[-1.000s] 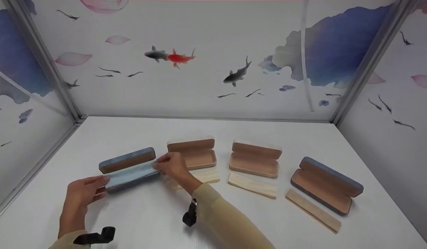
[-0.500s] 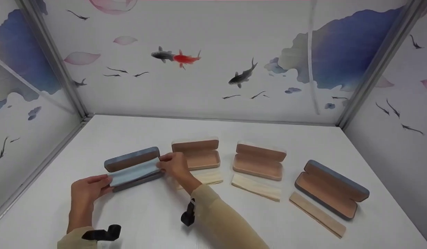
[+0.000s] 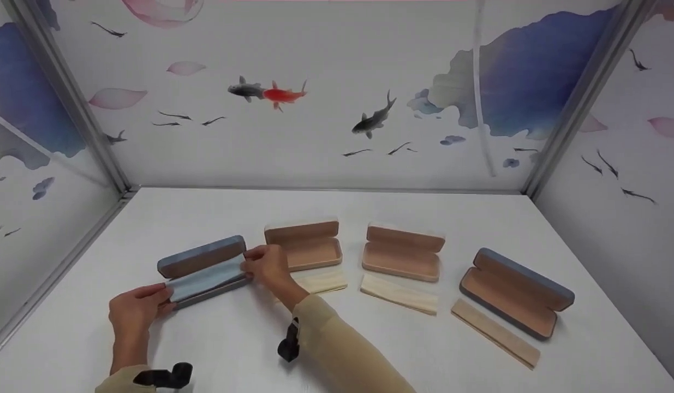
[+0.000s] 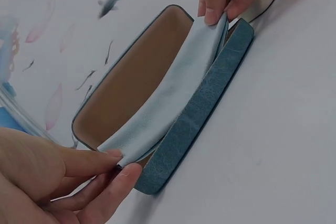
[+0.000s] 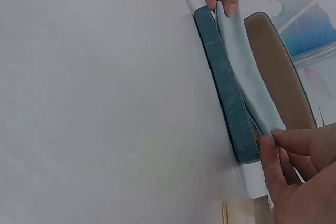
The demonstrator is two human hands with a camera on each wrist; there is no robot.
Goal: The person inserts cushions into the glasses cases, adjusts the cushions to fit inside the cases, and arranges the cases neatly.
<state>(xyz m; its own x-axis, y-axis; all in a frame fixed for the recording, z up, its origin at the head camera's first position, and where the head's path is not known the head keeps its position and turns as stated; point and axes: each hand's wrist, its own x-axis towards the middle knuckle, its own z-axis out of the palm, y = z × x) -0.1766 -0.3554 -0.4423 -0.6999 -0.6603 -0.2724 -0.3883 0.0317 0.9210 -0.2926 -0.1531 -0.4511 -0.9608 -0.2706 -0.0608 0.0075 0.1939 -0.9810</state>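
The blue glasses case [image 3: 203,271] lies open on the white tabletop [image 3: 337,218], and everything else is easiest to place from it. A folded light-blue cloth [image 3: 206,278] stretches along the case's length, sitting in and just above its lower tray. The left hand [image 3: 136,305] pinches the cloth's near-left end between thumb and fingers, right at the case's left tip; the left wrist view shows the thumb under the fold and a fingertip on top. The right hand [image 3: 264,266] pinches the opposite end at the case's right tip, fingers curled over the fold. Holding both ends this way appears to keep the cloth taut and straight so it lines up with the narrow tray instead of bunching. The lid stands up behind the cloth, tan lining facing forward, out of the way of the hands.

To the right of the blue case, just past the right hand, sits an open tan case [image 3: 306,245] with a folded cream cloth [image 3: 323,281] on the tabletop in front of it. Further right is a second open tan case [image 3: 403,252], likewise with a cream cloth [image 3: 399,293] laid before it. Farthest right is another open blue-grey case [image 3: 516,292] with a tan cloth [image 3: 495,332] alongside its front edge. Each cloth lies parallel to its own case, apparently paired with it.
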